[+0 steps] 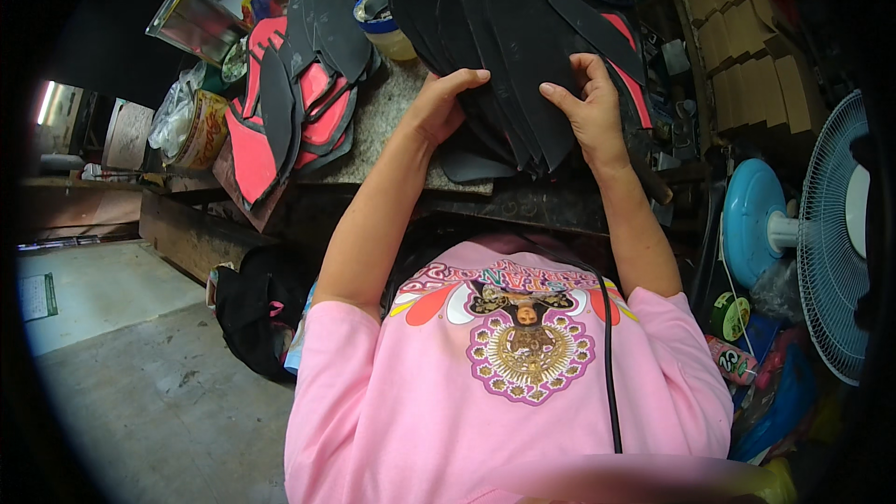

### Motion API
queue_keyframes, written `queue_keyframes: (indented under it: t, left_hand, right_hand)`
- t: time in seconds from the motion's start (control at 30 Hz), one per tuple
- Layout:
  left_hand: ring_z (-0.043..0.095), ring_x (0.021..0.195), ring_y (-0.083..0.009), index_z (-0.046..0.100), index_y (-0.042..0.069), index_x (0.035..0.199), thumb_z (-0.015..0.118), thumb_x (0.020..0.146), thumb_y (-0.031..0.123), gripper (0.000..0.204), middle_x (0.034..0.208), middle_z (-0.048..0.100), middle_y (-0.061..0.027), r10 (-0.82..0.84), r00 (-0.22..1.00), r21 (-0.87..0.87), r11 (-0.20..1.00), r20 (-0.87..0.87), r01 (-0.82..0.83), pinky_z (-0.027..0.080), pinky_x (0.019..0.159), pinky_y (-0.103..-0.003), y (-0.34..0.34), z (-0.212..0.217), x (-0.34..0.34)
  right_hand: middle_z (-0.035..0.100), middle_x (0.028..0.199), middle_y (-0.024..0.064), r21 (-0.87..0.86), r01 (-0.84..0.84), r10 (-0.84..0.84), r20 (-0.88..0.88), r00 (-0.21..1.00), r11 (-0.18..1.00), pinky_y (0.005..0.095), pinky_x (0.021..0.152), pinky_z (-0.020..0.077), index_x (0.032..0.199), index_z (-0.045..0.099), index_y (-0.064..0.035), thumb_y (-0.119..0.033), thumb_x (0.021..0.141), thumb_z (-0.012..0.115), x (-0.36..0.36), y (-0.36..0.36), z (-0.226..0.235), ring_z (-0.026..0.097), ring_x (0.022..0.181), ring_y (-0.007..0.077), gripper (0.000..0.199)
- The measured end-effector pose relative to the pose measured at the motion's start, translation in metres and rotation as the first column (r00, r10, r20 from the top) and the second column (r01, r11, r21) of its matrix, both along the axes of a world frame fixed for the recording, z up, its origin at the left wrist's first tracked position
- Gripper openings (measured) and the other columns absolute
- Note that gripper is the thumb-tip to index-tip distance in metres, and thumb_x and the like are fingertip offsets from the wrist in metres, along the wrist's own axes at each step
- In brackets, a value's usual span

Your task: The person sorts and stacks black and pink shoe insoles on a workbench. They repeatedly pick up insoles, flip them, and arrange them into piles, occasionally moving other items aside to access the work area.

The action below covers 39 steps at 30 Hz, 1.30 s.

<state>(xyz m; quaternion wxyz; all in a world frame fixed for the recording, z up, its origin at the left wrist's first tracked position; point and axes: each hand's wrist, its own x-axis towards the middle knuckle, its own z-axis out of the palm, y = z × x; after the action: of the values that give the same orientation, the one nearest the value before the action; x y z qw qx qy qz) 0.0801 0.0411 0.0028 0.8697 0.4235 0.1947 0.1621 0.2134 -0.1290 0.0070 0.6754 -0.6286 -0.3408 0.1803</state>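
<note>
Both my hands grip a fanned stack of black shoe-sole pieces [513,56] above the near edge of the worktable. My left hand [441,105] holds the left side, its thumb lying over the front and its fingers hidden behind. At the right side my right hand [590,112] is closed, its thumb and curled forefinger at the stack's edge. More black sole pieces [331,14] lie to the left on a heap of bright red pieces with black edges [254,163]. Beyond my right hand rests another black piece with a red one [631,98] under it.
A yellowish tub with a blue rim [381,26] stands behind my left hand on the grey table covering [373,154]. Further left are a metal can [191,23] and a bag-topped bucket [198,135]. To my right stand a fan [826,233] and stacked brown cardboard pieces [751,56].
</note>
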Motion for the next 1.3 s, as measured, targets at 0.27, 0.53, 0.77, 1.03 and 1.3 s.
queue_keyframes:
  t: [0.27,0.53,0.77,1.03,1.3]
  left_hand:
    - [0.064,0.110,-0.0281,0.052,-0.005,0.130,0.070,0.076,0.007,0.058,0.120,0.064,-0.0173,0.005,1.000,0.023,1.000,0.016,-0.005,0.051,0.100,-0.042,-0.001,0.000,0.000]
    - [0.067,0.107,-0.0276,0.053,-0.004,0.130,0.070,0.075,0.007,0.058,0.118,0.066,-0.0175,0.040,0.998,0.040,0.998,-0.045,-0.038,0.054,0.096,-0.040,-0.004,0.006,-0.001]
    - [0.070,0.097,-0.0255,0.063,-0.002,0.118,0.073,0.079,0.014,0.043,0.107,0.070,-0.0138,0.028,0.999,0.070,0.997,0.017,-0.029,0.055,0.093,-0.041,-0.002,0.000,0.000]
    - [0.069,0.100,-0.0258,0.062,-0.001,0.122,0.074,0.081,0.019,0.047,0.111,0.070,-0.0130,-0.068,0.996,-0.206,0.975,0.065,0.080,0.055,0.093,-0.042,0.005,0.005,-0.003]
    - [0.068,0.105,-0.0273,0.056,-0.003,0.127,0.073,0.077,0.008,0.055,0.116,0.067,-0.0163,-0.065,0.997,0.065,0.996,0.037,0.063,0.054,0.096,-0.042,-0.003,0.004,-0.002]
  right_hand:
    - [0.057,0.106,0.0028,-0.069,0.067,-0.061,0.085,0.995,0.995,0.0259,0.090,0.0482,0.113,0.055,-0.0039,-0.004,0.079,0.080,0.008,0.001,-0.004,0.056,0.101,0.0117,0.042]
    - [0.058,0.108,0.0046,-0.018,0.020,-0.021,-0.106,0.994,1.000,0.0241,0.090,0.0521,0.121,0.053,-0.0030,0.002,0.083,0.075,0.011,-0.004,0.001,0.057,0.104,0.0108,0.044]
    - [0.060,0.108,0.0061,-0.009,0.054,-0.054,-0.074,0.996,0.999,0.0260,0.087,0.0545,0.120,0.052,-0.0033,0.001,0.084,0.074,0.007,0.001,0.002,0.062,0.096,0.0119,0.042]
    - [0.062,0.108,0.0089,0.090,0.029,-0.007,-0.237,0.972,0.995,0.0255,0.083,0.0557,0.120,0.050,-0.0026,0.003,0.085,0.073,0.013,-0.002,0.004,0.063,0.095,0.0133,0.042]
    - [0.062,0.110,0.0099,0.098,0.051,-0.026,-0.237,0.971,0.994,0.0263,0.085,0.0558,0.120,0.049,-0.0028,0.004,0.086,0.072,0.011,-0.001,0.003,0.063,0.097,0.0135,0.042]
